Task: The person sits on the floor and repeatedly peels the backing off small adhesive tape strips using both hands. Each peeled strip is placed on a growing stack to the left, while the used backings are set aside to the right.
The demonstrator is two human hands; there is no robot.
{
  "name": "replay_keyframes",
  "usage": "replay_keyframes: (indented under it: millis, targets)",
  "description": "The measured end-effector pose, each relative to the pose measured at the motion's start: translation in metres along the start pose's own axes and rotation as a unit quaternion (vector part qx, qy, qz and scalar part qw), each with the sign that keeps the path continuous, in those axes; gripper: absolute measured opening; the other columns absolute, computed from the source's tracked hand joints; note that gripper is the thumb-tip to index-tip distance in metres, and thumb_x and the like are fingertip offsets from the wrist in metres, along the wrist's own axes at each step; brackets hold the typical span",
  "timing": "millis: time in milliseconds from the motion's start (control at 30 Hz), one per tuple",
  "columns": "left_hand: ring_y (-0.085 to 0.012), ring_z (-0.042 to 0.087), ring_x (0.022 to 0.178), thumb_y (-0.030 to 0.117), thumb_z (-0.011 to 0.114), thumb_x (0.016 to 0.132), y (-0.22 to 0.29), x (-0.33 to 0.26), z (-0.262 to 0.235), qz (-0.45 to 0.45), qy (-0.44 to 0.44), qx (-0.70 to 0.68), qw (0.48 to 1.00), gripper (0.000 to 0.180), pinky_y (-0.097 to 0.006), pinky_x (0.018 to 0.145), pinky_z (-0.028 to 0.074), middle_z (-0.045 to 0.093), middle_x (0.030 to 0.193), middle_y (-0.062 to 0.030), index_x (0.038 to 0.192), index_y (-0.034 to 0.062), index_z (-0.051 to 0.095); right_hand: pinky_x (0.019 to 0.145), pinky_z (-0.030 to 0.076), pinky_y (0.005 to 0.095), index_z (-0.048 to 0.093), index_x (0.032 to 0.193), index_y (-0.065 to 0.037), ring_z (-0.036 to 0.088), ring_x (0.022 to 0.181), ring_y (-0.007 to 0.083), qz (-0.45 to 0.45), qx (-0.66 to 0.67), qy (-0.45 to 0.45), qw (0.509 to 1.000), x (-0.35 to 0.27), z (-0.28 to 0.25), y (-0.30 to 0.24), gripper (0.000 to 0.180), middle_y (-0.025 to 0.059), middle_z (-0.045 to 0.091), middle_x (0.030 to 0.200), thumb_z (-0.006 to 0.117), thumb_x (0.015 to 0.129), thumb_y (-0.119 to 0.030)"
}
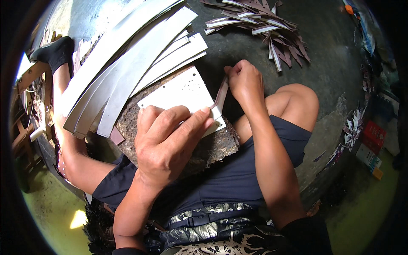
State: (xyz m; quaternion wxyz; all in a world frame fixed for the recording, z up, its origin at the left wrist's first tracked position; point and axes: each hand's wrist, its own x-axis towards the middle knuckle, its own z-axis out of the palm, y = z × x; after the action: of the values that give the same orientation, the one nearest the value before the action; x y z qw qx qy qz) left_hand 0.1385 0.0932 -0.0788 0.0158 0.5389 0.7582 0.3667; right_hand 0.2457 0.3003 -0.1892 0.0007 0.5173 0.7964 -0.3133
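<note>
A white flat board (pixel 174 91) with small dark holes lies on a rough, dark block (pixel 221 148) between my legs. My left hand (pixel 163 140) rests over its near part, fingers bent, thumb and forefinger together at the board's right edge. From there a narrow strip (pixel 220 100), pale on one face and brown on the other, stands up bent off the board. My right hand (pixel 245 83) pinches the strip's upper end, just beyond the board. The strip's lower end is partly hidden at my left fingertips.
Long, wide pale strips (pixel 140 63) lie stacked at the left, overlapping the block. On the dark floor (pixel 238 51) at the far side is a heap of short brown-and-white strips (pixel 276 25). Scraps (pixel 352 127) and a red box (pixel 374 137) lie at the right. A wooden frame (pixel 40 85) stands far left.
</note>
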Motion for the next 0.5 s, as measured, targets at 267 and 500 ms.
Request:
replay_keyframes:
  millis: [267,500]
  targets:
    - [-0.0208,0.058,0.080,0.011,0.098,0.083,-0.001,-0.001,0.000,0.008,0.010,-0.005,1.000,0.032,-0.037,0.072,0.046,0.071,0.097,-0.0009,0.113,0.0117,0.087,0.092,0.062,0.0565,0.072,0.110,0.006,0.078,0.099,0.0494,-0.010,-0.083,0.063,0.995,0.012,0.008,0.012,0.033,0.0304,0.079,0.106,0.073,0.108,-0.027]
    - [-0.0207,0.058,0.081,0.013,0.098,0.084,-0.003,-0.003,0.002,0.013,0.022,-0.008,1.000,0.031,-0.038,0.073,0.045,0.071,0.098,0.0001,0.113,0.0126,0.087,0.074,0.067,0.0395,0.041,0.160,-0.014,0.079,0.082,0.0275,0.169,0.598,-0.138,0.771,-0.012,-0.041,-0.002,0.055,0.0224,0.077,0.110,0.059,0.120,-0.047]
